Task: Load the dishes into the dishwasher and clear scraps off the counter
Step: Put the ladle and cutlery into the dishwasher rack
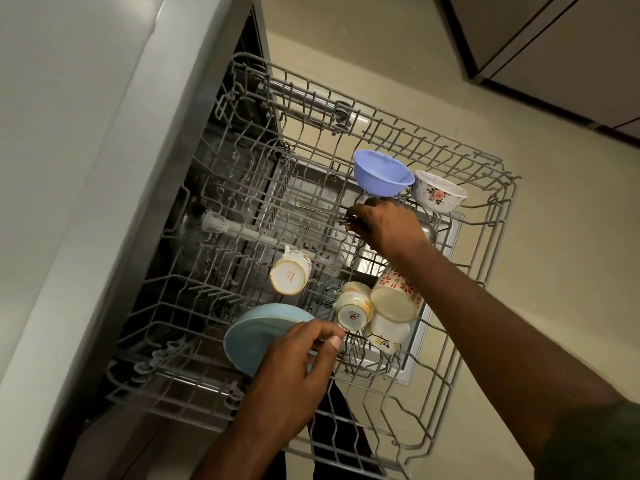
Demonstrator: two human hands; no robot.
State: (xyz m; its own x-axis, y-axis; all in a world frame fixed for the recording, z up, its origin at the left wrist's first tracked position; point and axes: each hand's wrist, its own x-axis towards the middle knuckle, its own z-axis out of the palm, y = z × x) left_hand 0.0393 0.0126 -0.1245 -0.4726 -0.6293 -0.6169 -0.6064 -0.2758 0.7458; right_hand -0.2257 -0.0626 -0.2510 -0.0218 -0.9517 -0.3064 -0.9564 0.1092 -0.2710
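As hands (384, 226) load, cup base (352, 315) (printed logo)

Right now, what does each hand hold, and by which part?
The right hand pinches thin metal utensils at one end. The left hand seems to pinch something thin; unclear what.

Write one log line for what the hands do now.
left hand: pinches thin utensil beside light-blue plate | right hand: holds thin metal utensils over grey wire rack | stage: loading

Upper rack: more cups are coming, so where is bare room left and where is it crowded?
Free: the rack's far-left tines behind the lone cup, and the near-right corner past the cup cluster. Crowded: around the blue plate, and the far-right corner holding the purple bowl and floral bowl.
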